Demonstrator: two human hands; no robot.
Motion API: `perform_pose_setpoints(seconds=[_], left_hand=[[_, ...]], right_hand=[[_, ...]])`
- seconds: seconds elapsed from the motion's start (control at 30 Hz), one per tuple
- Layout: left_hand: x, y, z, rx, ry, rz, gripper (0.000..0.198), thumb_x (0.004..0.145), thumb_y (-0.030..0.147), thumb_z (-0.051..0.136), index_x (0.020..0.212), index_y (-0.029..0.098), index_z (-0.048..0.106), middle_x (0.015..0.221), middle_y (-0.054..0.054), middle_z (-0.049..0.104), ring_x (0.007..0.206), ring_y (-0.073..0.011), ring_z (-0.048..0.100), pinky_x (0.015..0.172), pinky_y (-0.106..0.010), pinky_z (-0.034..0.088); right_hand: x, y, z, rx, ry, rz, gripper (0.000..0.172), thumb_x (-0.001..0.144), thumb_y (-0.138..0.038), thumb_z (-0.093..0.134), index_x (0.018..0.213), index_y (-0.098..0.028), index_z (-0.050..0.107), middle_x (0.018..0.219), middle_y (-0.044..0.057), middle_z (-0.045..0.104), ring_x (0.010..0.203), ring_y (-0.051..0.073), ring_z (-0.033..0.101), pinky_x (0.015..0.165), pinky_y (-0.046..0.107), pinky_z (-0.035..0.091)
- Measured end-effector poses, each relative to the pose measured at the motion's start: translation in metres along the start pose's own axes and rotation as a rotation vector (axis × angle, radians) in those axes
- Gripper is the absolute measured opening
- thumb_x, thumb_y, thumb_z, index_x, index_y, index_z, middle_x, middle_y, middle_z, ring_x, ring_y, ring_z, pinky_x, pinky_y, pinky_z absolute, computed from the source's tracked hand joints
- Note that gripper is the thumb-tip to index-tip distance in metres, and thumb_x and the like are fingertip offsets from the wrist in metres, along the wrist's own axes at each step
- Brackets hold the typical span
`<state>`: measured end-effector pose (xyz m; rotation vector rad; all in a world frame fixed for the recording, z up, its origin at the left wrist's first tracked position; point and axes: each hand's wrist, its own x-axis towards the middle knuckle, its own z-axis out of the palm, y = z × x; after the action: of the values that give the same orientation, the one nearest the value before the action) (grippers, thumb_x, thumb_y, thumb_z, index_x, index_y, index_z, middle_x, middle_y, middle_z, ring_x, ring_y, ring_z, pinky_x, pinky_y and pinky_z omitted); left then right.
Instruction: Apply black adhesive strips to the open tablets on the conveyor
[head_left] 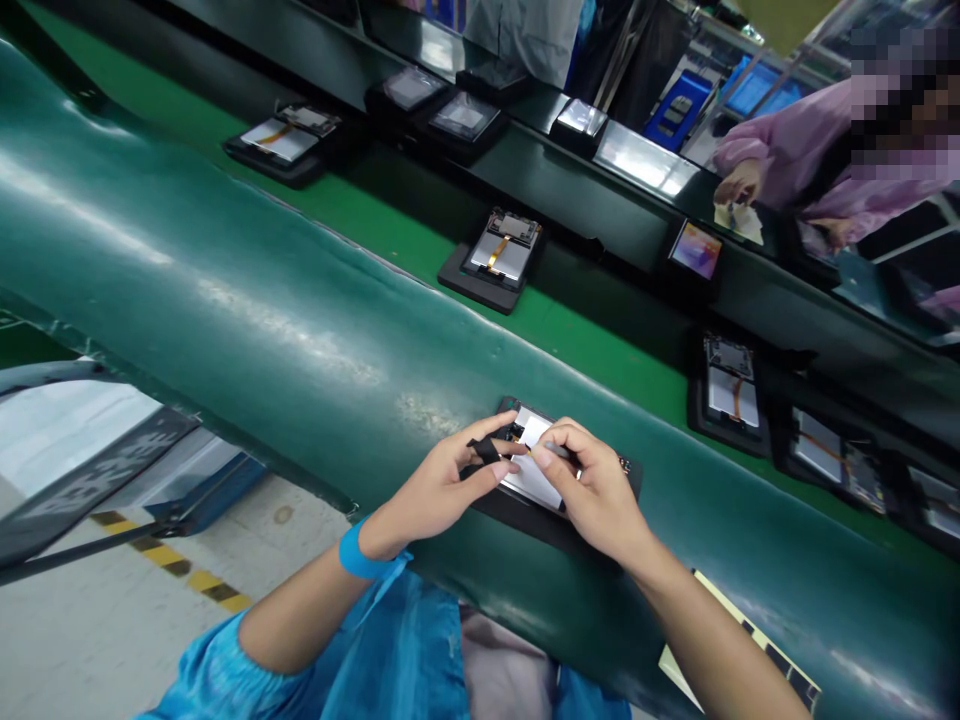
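An opened tablet (534, 486) with its white inside showing lies on a black tray (525, 518), partly covered by both hands. My left hand (439, 490), with a blue band at the wrist, reaches over the tablet's left side. Its thumb and fingers close around a small black strip (486, 450). From the other side my right hand (600, 490) pinches a small dark grey piece (559, 451) above the tablet; its kind is hidden by the fingers. The fingertips of both hands nearly meet over the tablet's middle.
A yellow sheet with black strips (694, 655) lies under my right forearm. Beyond the green bench edge (300, 290), several opened tablets, one here (506, 250), sit on black trays along a green belt (600, 360). Across it, a person in pink sleeves (780, 150) works.
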<state>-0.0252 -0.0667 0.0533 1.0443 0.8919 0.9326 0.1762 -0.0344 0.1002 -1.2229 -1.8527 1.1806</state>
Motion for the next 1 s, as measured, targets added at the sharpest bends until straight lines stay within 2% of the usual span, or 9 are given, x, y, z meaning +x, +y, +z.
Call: perform_pose_setpoints(seconds=[0.07, 0.2, 0.33, 0.47, 0.53, 0.67, 0.83, 1.0], left_hand=[[0.002, 0.004, -0.002, 0.016, 0.022, 0.018, 0.051, 0.095, 0.04, 0.066, 0.142, 0.021, 0.057, 0.128, -0.012, 0.071, 0.112, -0.0263, 0.069, 0.1, -0.041, 0.051], [0.007, 0.008, -0.001, 0.066, 0.022, 0.075, 0.036, 0.095, 0.041, 0.066, 0.124, 0.02, 0.07, 0.126, -0.012, 0.072, 0.117, -0.0272, 0.067, 0.102, -0.042, 0.05], [0.013, 0.01, 0.003, 0.09, 0.014, 0.139, 0.027, 0.092, 0.039, 0.069, 0.111, 0.019, 0.074, 0.14, -0.013, 0.064, 0.137, -0.031, 0.053, 0.116, -0.048, 0.038], [0.016, 0.013, 0.008, 0.093, 0.004, 0.134, 0.021, 0.09, 0.039, 0.071, 0.096, 0.019, 0.073, 0.13, -0.014, 0.069, 0.141, -0.0323, 0.049, 0.116, -0.05, 0.036], [0.017, 0.015, 0.009, 0.097, 0.002, 0.12, 0.019, 0.09, 0.038, 0.071, 0.087, 0.019, 0.07, 0.127, -0.015, 0.071, 0.139, -0.0325, 0.051, 0.114, -0.049, 0.037], [0.016, 0.014, 0.009, 0.085, 0.008, 0.086, 0.017, 0.09, 0.034, 0.069, 0.084, 0.018, 0.068, 0.142, -0.015, 0.062, 0.128, -0.0317, 0.061, 0.111, -0.048, 0.04], [0.014, 0.008, 0.009, 0.05, 0.061, 0.095, 0.015, 0.09, 0.032, 0.068, 0.085, 0.018, 0.068, 0.146, -0.016, 0.059, 0.131, -0.032, 0.059, 0.112, -0.048, 0.04], [0.014, 0.006, 0.011, 0.05, 0.139, 0.119, 0.016, 0.09, 0.033, 0.069, 0.085, 0.018, 0.068, 0.146, -0.016, 0.059, 0.133, -0.033, 0.057, 0.113, -0.05, 0.039]], right_hand=[[0.003, 0.001, -0.006, -0.003, -0.073, 0.035, 0.026, 0.1, -0.04, 0.057, 0.084, -0.021, 0.063, 0.079, 0.0, 0.057, 0.07, 0.014, 0.05, 0.063, 0.026, 0.039], [0.006, 0.002, -0.017, 0.011, -0.198, 0.055, 0.028, 0.101, -0.043, 0.055, 0.086, -0.021, 0.062, 0.082, 0.0, 0.056, 0.073, 0.014, 0.051, 0.066, 0.026, 0.039], [0.008, 0.001, -0.02, 0.006, -0.255, 0.061, 0.034, 0.101, -0.047, 0.053, 0.082, -0.02, 0.06, 0.081, 0.0, 0.055, 0.073, 0.014, 0.049, 0.066, 0.027, 0.04], [0.008, -0.002, -0.017, 0.03, -0.273, 0.089, 0.036, 0.1, -0.052, 0.054, 0.083, -0.021, 0.062, 0.08, 0.001, 0.056, 0.072, 0.014, 0.049, 0.062, 0.026, 0.04], [0.008, -0.002, -0.016, 0.049, -0.267, 0.105, 0.036, 0.099, -0.052, 0.056, 0.083, -0.021, 0.064, 0.08, 0.001, 0.058, 0.072, 0.014, 0.05, 0.061, 0.025, 0.04], [0.008, 0.002, -0.014, 0.057, -0.176, 0.124, 0.033, 0.095, -0.05, 0.062, 0.081, -0.02, 0.066, 0.081, 0.001, 0.059, 0.07, 0.014, 0.052, 0.06, 0.024, 0.042], [0.008, 0.009, -0.013, 0.094, -0.039, 0.178, 0.03, 0.092, -0.048, 0.066, 0.082, -0.02, 0.065, 0.073, -0.001, 0.057, 0.062, 0.012, 0.051, 0.057, 0.024, 0.044], [0.005, 0.007, -0.006, 0.079, -0.007, 0.102, 0.027, 0.086, -0.048, 0.073, 0.089, -0.022, 0.07, 0.082, 0.001, 0.059, 0.063, 0.012, 0.052, 0.055, 0.023, 0.045]])
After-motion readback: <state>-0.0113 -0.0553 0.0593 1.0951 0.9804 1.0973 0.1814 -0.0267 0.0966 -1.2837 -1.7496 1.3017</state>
